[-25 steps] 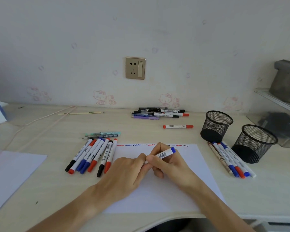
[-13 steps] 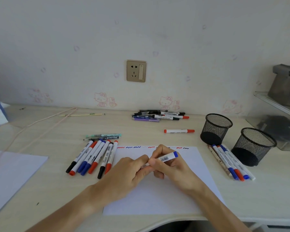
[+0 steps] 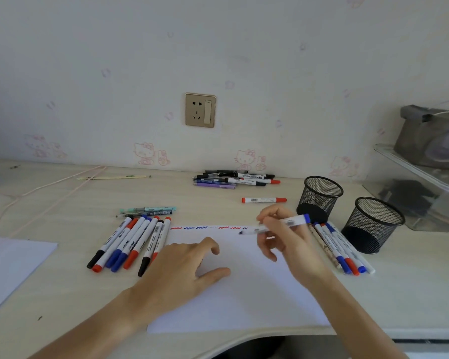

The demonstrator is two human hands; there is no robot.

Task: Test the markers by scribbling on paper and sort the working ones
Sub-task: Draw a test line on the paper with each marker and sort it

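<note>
step: scribble test | right hand grips blue marker, right of centre frame, tip at paper's top edge | left hand released, flat on paper | keep sheet pinned; stroke lightly beside squiggle row

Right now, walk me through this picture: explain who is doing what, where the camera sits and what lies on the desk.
No machine here: a person's two bare hands, filmed by a head-worn camera looking down. The right hand holds a white marker with a blue end, tip at the white paper sheet beside a row of red, blue and black scribbles. The left hand rests open on the sheet. On the pale wooden desk lie marker groups either side and two black mesh cups.
</note>
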